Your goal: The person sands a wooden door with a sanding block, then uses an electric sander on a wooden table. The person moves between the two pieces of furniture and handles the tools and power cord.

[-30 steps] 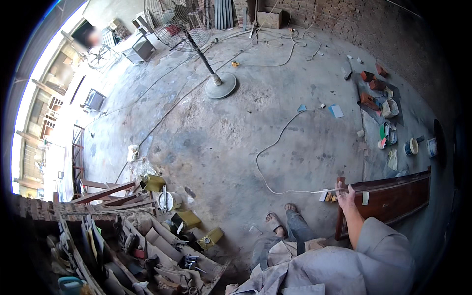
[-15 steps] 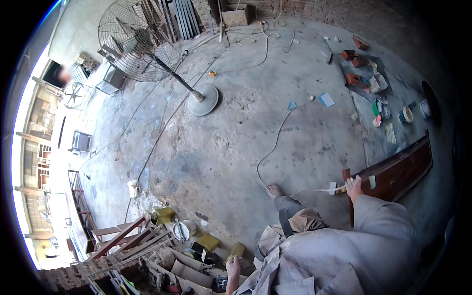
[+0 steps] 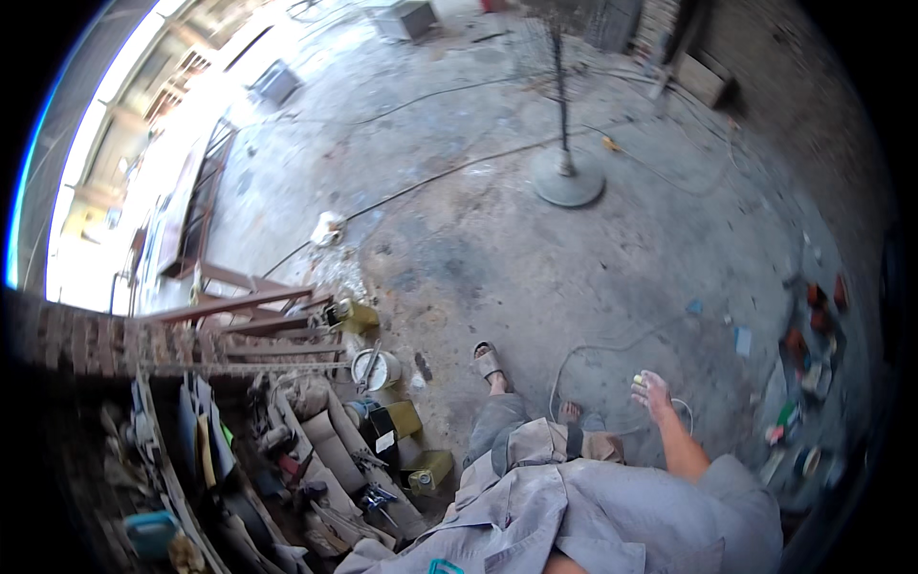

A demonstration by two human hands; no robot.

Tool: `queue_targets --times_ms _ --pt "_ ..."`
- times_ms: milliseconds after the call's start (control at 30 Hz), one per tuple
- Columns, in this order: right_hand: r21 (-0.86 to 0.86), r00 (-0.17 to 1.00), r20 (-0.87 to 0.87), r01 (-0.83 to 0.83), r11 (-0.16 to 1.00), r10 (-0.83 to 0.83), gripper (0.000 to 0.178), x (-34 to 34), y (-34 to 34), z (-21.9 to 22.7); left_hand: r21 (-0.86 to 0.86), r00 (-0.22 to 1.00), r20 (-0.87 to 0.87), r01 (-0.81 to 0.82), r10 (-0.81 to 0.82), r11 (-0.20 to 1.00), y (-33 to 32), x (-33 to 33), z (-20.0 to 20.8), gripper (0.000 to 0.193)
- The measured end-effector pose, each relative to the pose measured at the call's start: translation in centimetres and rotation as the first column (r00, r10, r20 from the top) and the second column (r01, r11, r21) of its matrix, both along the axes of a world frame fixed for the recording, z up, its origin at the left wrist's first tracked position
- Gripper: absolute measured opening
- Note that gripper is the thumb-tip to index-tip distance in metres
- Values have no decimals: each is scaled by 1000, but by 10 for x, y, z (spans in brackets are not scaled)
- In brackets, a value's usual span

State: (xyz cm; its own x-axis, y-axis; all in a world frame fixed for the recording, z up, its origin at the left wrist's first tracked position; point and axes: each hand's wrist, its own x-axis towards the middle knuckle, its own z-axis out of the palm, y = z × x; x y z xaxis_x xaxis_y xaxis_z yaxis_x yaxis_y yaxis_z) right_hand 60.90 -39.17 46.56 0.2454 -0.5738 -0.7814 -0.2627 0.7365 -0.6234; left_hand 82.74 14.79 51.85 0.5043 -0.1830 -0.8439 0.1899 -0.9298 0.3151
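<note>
Nearest, at the lower edge, a strip of forearm [image 3: 564,565] shows but the left hand is out of view, so I cannot tell how far open it is or whether it has hold of the teal thing [image 3: 445,566] near there; a little farther out, the pale cord [image 3: 572,351] bends close to the right foot [image 3: 570,411], and a step taken without looking could catch in that bend and jerk the cord; the sandalled left foot [image 3: 488,362] stands clear of it, though a stride to the left could knock the olive tin [image 3: 427,472] or, beyond that, the white bucket [image 3: 375,370] with a tool across its top; the right hand [image 3: 652,392] is out over the floor, fingers curled and mostly closed on a small yellow piece [image 3: 638,380], which sits at the fingertips on the hand's left side, and a grip that shallow might let it slip if the cord pulled; part of the cord loops just beside the wrist on its right, the rest lies on the floor to the hand's left and then away beyond it toward a blue scrap [image 3: 694,306], and where it meets the yellow piece, if it does, is hidden
</note>
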Motion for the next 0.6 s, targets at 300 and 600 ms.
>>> queue_targets --times_ms 300,600 --pt "-282 683 -215 -727 625 698 34 283 1 -6 -53 996 77 -30 34 998 14 165 -23 34" --pt "8 704 -311 -669 743 638 25 359 -62 2 -266 861 121 -452 494 852 -61 455 -44 32"
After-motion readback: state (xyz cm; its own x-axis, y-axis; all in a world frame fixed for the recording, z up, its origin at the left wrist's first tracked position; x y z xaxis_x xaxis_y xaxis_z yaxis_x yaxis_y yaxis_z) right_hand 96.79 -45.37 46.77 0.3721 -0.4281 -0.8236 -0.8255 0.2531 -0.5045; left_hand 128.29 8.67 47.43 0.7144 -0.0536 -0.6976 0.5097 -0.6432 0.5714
